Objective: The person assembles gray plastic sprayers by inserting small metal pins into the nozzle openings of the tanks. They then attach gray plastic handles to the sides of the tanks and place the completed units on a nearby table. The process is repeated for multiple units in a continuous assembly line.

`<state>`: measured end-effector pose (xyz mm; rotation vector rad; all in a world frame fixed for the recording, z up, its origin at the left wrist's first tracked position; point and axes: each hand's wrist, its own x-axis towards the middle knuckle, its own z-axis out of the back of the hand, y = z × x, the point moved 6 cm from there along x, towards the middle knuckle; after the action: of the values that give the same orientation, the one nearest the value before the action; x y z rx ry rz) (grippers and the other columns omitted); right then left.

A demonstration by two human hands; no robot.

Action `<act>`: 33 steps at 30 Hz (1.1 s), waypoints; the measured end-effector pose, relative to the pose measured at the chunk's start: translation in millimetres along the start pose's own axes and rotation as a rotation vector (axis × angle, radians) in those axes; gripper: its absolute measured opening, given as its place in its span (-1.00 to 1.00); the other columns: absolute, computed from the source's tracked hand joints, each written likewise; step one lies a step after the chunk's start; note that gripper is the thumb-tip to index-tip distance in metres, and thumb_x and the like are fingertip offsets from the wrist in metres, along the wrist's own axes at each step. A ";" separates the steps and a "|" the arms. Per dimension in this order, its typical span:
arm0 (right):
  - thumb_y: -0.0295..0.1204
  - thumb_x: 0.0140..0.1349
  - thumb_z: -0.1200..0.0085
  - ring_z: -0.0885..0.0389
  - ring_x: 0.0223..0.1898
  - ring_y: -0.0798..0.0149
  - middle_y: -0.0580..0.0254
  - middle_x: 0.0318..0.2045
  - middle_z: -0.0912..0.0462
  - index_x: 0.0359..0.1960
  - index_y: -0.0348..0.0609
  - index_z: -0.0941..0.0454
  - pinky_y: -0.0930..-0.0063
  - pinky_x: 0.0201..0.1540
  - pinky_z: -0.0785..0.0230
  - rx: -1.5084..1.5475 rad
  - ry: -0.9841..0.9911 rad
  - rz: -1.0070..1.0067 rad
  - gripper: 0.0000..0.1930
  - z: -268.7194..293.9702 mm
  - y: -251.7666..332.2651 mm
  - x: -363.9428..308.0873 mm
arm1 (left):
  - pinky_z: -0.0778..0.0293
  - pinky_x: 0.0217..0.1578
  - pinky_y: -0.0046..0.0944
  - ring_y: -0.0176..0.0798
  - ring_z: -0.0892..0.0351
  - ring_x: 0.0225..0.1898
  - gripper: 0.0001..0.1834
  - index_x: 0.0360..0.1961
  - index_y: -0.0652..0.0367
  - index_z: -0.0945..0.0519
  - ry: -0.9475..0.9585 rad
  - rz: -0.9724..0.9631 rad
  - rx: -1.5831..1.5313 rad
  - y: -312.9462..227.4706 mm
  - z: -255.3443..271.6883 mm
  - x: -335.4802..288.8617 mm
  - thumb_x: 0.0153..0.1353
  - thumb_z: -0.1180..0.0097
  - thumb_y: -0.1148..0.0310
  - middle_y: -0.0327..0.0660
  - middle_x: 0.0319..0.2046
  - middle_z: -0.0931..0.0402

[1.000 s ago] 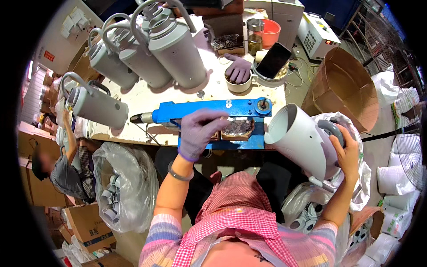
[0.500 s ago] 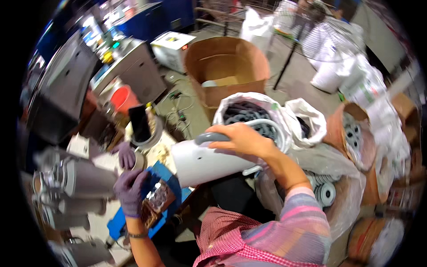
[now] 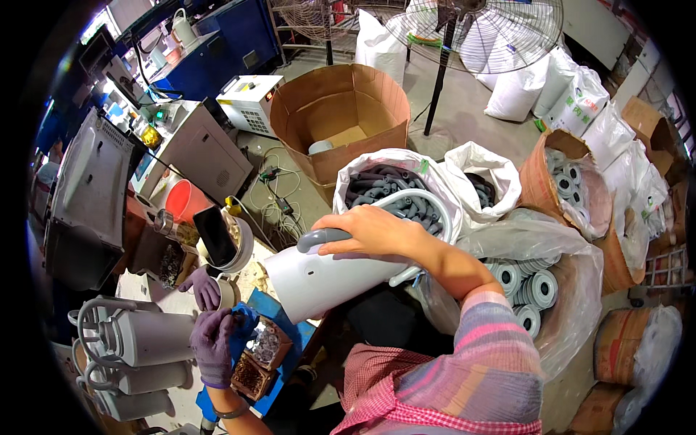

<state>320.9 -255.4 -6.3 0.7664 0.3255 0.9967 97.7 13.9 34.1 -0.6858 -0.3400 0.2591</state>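
My right hand (image 3: 370,232) grips the grey handle top of a white jug body (image 3: 326,279), which lies tilted on its side above the bench edge. Its white loop handle (image 3: 433,210) reaches over an open white bag of grey tubes (image 3: 388,185). My left hand (image 3: 212,342), in a purple glove, hovers with fingers bunched at the edge of a small brown box of metal screws (image 3: 264,344). That box sits on a blue fixture (image 3: 290,330). Whether the gloved fingers pinch anything is hidden.
Similar white jugs (image 3: 145,337) lie at the lower left. A second purple glove (image 3: 203,286) lies by a tape roll (image 3: 228,292). A phone (image 3: 215,233), a red cup (image 3: 185,199), an open cardboard box (image 3: 341,116), a bag of grey discs (image 3: 533,286) and a standing fan (image 3: 471,29) surround me.
The view has swung right, from the bench toward the bags and floor. My right hand has carried the jug body left across my front. The left hand stays at the screw box.
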 end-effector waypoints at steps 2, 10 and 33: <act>0.10 0.23 -0.11 -0.64 -0.22 -0.22 -0.19 -0.30 -0.68 0.06 0.00 -0.56 0.04 -0.08 -0.46 -0.001 0.004 0.025 -0.47 1.8 6.4 3.2 | -0.48 -0.27 -0.35 -0.32 -0.56 -0.33 -0.85 -0.21 0.38 -0.66 0.036 -0.022 -0.054 10.3 2.2 1.5 0.25 -0.19 0.51 -0.15 -0.31 -0.60; -0.15 0.22 -0.23 -0.68 -0.11 -0.04 -0.08 -0.14 -0.69 0.07 -0.15 -0.57 0.22 -0.03 -0.47 0.038 -0.021 0.080 -0.54 -4.8 26.4 5.0 | -0.36 0.15 -0.18 -0.12 -0.42 0.19 -0.30 0.25 0.27 -0.46 -0.153 -0.057 -0.055 12.0 -1.3 -22.9 0.08 -0.37 0.27 -0.03 0.15 -0.43; -0.37 0.27 -0.18 -0.60 -0.23 0.35 0.15 -0.27 -0.69 0.01 -0.30 -0.56 0.46 -0.06 -0.42 0.046 -0.047 -0.069 -0.66 -8.8 44.9 -7.4 | -0.52 -0.29 -0.31 -0.25 -0.61 -0.35 -0.83 -0.26 0.21 -0.73 -0.767 0.104 -0.136 55.5 24.2 -137.1 0.07 -0.37 0.49 -0.18 -0.40 -0.68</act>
<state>283.6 -243.7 18.6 0.8136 0.3326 0.9077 -43.7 22.3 -15.0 -0.7201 -1.0622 0.6022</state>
